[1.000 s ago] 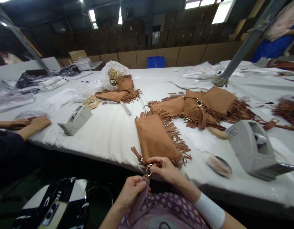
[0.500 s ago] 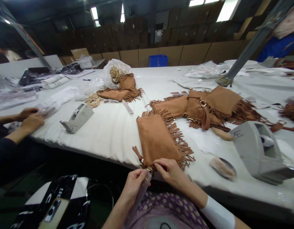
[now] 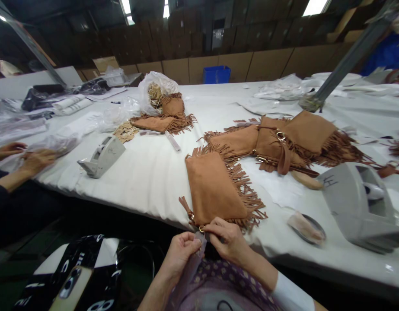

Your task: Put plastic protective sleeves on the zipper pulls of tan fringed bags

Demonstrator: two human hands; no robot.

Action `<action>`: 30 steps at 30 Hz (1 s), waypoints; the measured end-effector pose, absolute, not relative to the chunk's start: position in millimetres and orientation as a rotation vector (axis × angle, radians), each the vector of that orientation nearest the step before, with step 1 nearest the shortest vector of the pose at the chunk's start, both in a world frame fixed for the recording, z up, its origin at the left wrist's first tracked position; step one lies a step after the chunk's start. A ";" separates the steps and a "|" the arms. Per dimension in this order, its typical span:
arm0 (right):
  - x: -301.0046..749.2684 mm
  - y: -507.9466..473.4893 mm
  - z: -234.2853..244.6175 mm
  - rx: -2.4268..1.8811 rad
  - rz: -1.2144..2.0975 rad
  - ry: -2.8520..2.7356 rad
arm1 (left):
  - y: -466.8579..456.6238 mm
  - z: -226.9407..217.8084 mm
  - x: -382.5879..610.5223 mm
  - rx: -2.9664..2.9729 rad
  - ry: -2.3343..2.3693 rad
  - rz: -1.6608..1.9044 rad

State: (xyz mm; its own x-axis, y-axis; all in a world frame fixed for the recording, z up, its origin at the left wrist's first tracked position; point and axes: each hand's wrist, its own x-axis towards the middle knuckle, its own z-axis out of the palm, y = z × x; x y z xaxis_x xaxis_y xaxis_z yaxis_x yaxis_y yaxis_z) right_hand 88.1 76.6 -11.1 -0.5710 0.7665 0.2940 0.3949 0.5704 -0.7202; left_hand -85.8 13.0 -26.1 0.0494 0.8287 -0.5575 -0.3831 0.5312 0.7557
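Observation:
A tan suede bag [image 3: 215, 185] with fringe down its right side lies flat at the table's front edge. At its lower left corner are a zip pull tassel [image 3: 185, 206] and a gold metal ring [image 3: 201, 229]. Just below the ring, my left hand [image 3: 181, 252] is closed, pinching the upper end of a strap-like strip in a clear plastic sleeve [image 3: 190, 268], which hangs toward my lap. The fingertips of my right hand [image 3: 228, 239] are closed on the gold ring by the bag's bottom edge. How strip and ring join is too small to make out.
More fringed bags [image 3: 280, 144] are piled behind, and others lie by a plastic bag [image 3: 154, 93] of stuffing. Grey tape dispensers stand at left [image 3: 103, 156] and right [image 3: 358, 207], beside a small dark dish [image 3: 308, 229]. A co-worker's hands [image 3: 33, 162] handle plastic at far left.
My right hand's fingertips have shifted left from the bag's edge onto the ring. My left hand has dropped slightly away from the ring. The view has tilted a little; the co-worker's hands have moved apart.

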 end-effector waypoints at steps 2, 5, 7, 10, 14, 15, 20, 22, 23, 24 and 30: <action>85.1 76.9 -10.3 -0.924 0.833 -2.199 | 12.7 -23.9 -86.1 0.424 1.190 0.991; 80.5 77.9 -7.7 -0.957 0.896 -2.174 | 16.1 -22.0 -84.8 0.378 1.167 1.023; 78.0 78.8 -5.0 -0.997 0.956 -2.158 | 20.5 -21.8 -81.7 0.366 1.146 1.047; 75.2 81.0 0.6 -1.047 1.076 -2.134 | 27.3 -21.6 -74.1 0.342 1.144 1.096; 74.1 87.0 8.1 -1.106 1.320 -1.972 | 33.3 -19.6 -65.3 0.300 1.177 1.191; 74.5 87.8 9.3 -1.128 1.391 -1.879 | 34.4 -19.0 -64.5 0.300 1.196 1.213; 79.9 73.6 7.2 -1.355 1.479 -1.453 | 39.3 -17.1 -71.4 0.523 1.416 1.198; 79.8 60.4 2.4 -1.456 1.437 -1.471 | 41.7 -16.2 -77.9 0.691 1.511 1.168; 78.2 54.2 -0.4 -1.471 1.441 -1.504 | 43.2 -15.5 -81.2 0.760 1.539 1.153; 75.5 49.1 -3.3 -1.461 1.467 -1.531 | 44.8 -14.4 -84.4 0.812 1.554 1.141; 44.6 47.0 -15.0 -1.345 1.723 -1.253 | 52.9 -5.2 -94.7 1.044 1.585 1.125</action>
State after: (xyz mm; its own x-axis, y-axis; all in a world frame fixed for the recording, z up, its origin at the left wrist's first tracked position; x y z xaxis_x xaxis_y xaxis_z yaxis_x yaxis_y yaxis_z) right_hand 44.6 47.0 -15.0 -0.2964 0.8796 -0.3722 0.0830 -0.3645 -0.9275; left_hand -94.7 52.9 -5.2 -0.2369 0.9521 -0.1935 0.1314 0.2287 0.9646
